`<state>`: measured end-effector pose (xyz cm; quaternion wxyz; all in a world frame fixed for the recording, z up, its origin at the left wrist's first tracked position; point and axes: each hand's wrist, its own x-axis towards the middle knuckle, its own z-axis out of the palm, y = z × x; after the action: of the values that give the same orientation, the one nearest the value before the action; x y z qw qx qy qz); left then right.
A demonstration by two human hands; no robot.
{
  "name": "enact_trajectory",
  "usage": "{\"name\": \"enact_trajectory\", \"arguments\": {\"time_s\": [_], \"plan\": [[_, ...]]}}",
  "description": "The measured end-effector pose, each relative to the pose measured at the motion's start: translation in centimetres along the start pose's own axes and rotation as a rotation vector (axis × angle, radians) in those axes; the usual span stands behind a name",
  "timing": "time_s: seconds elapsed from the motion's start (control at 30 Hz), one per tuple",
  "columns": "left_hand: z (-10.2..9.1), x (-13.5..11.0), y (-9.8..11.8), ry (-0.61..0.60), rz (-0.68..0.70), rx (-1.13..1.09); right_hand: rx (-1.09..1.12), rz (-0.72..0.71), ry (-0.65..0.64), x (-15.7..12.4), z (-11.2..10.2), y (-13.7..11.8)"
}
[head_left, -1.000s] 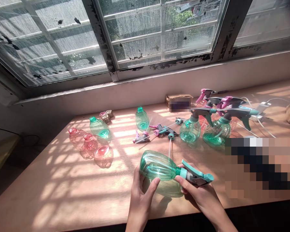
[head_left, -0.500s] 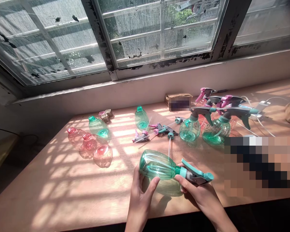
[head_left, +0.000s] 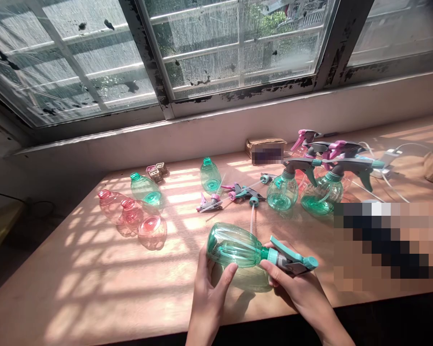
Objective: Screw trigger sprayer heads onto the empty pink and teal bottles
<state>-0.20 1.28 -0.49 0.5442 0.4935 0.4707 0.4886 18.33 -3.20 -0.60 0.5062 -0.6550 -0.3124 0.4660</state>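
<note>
A clear green spray bottle (head_left: 234,245) lies sideways in my two hands, just over the table's front part. My left hand (head_left: 212,283) cups its rounded base, thumb along the near side. At the neck, my right hand (head_left: 292,283) grips around the teal collar, with the thumb on the near side and the other fingers partly hidden behind. The grey and teal trigger head (head_left: 292,259) sits on the bottle's mouth and points right. Through the green wall a pale tube shows inside. Beyond it lie several loose spray heads (head_left: 243,192), pink, teal and grey.
Headless green bottles (head_left: 210,175) and pink bottles (head_left: 133,211) are on the left and middle of the wooden table (head_left: 104,283). Green bottles with heads (head_left: 282,192) stand at right, pink ones behind. A cardboard box (head_left: 266,151) and white cables (head_left: 393,182) lie near the window wall.
The view has shifted very slightly. Both hands keep the same hold on the spray bottle, and nothing else has visibly moved.
</note>
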Motion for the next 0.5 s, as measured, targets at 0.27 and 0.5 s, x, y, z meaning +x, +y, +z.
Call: {"name": "enact_trajectory", "arguments": {"time_s": [0.27,0.5], "plan": [[-0.33,0.16,-0.48,-0.007,0.01,0.036,0.008,0.01,-0.004,-0.11,-0.01,-0.21],[-0.41,0.06,-0.42,-0.011,0.005,0.036,-0.018,0.003,-0.029,0.11,-0.15,-0.03]]}}
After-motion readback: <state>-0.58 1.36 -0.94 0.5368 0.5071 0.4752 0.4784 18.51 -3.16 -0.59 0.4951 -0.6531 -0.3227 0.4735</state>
